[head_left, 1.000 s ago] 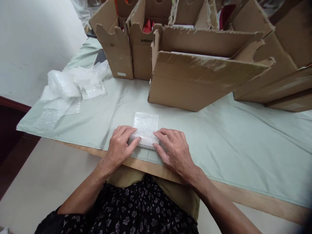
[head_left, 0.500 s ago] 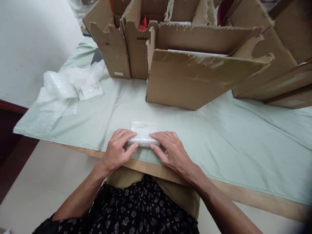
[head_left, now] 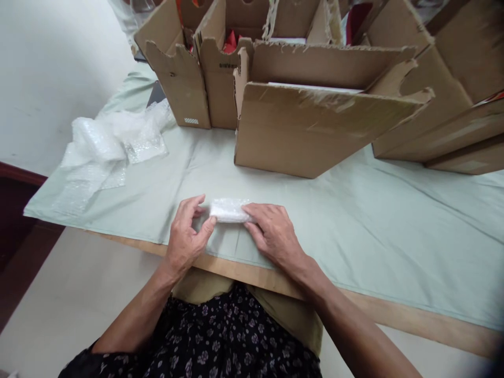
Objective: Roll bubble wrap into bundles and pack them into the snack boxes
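Note:
A small folded roll of bubble wrap (head_left: 229,210) lies on the cloth near the table's front edge. My right hand (head_left: 271,229) grips its right end, fingers on top and thumb at the near side. At the left end, my left hand (head_left: 188,231) has its fingers raised and spread from the thumb, whose tip touches the roll's near corner. Whatever may be inside the wrap is hidden.
Crumpled bubble wrap sheets (head_left: 98,149) lie at the left of the green-covered table (head_left: 354,236). Cut cardboard boxes (head_left: 303,131) stand along the back, some with red items inside. A wooden edge (head_left: 232,273) shows at the front, close to my lap.
The flat tail of bubble wrap beyond the roll is now rolled up, and the roll has moved slightly away from me. My left fingers have lifted off it; the right hand stays on.

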### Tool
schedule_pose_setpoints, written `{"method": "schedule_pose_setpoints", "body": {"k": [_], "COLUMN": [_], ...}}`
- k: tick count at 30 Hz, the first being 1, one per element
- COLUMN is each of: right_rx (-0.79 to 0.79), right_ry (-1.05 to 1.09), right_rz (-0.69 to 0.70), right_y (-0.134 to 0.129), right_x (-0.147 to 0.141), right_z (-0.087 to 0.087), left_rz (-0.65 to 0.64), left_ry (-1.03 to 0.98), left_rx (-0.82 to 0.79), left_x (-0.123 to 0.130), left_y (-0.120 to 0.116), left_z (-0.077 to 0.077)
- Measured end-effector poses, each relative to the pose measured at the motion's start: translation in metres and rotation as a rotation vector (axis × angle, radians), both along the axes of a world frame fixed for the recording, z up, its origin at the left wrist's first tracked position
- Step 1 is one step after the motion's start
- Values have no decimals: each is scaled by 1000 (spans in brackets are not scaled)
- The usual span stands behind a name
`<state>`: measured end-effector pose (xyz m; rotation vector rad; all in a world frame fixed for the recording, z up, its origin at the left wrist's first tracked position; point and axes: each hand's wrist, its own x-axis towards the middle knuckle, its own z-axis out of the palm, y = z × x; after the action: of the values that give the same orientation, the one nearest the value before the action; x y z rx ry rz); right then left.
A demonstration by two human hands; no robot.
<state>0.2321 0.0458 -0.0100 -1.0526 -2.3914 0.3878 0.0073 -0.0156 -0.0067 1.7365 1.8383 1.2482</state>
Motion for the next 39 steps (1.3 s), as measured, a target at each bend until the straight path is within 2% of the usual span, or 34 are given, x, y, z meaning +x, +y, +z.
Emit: {"method": "schedule_pose_setpoints", "body": {"k": [3,8,12,17,22,26,31,35,39], "right_rx": [-131,-276,-353,-467,-563,-630,-653,-731,-759], "right_ry": [138,278,335,405,413,465,637,592,591], "right_rz": [-53,-101,-6,95,146,161,141,80,15], "right_y": [-2,-11,-17,-14,-10,-9,-3,-1,-1], "right_x": [5,2,-1,3,5,8,20,25,23], "right_z": [2,5,5,8,11,15,20,22,20], "left_rz": [16,-83,-84,-135,-162,-186,-197,-255,-272], "left_ry": [-208,-476,-624,-745,-709,-676,-433,-176,-104], "left_rx": [-79,-201,-224,-233,-189,-165,-165,-118,-115], "left_x": [4,26,40,42,42,44,47,51,52], "left_y": [-12,-18,-13,-7,-3,2,1,-6,-9], "left_z": [0,-2,0,2,2,12,20,16,11]}}
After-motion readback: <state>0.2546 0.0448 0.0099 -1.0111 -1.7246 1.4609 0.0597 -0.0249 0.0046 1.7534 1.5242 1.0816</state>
